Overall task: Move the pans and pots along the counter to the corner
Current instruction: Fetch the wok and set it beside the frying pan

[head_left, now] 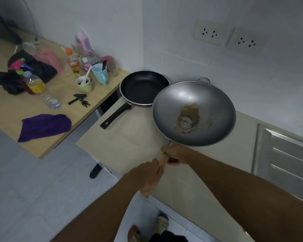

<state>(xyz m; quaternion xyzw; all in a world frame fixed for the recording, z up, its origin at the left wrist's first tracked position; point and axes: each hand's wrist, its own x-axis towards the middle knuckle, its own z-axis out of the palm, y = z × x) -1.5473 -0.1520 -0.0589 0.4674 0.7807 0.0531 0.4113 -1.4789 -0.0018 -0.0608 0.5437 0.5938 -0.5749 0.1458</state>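
Note:
A large grey metal wok (199,105) with brown residue at its bottom sits over the beige counter (129,147), its rim overlapping a black frying pan (143,87). The frying pan lies in the corner by the white tiled wall, its black handle pointing toward me. Both hands grip the wok's wooden handle (162,160): my right hand (173,153) close to the bowl, my left hand (150,175) further back near the handle's end. Whether the wok rests on the counter or is lifted I cannot tell.
A steel sink drainboard (283,154) lies to the right. On the wooden table (10,109) at left are a purple cloth (44,127), keys (80,99), a plastic bottle (40,89), a blue mug (100,73), cups and black fabric. Wall sockets (227,36) sit above the counter.

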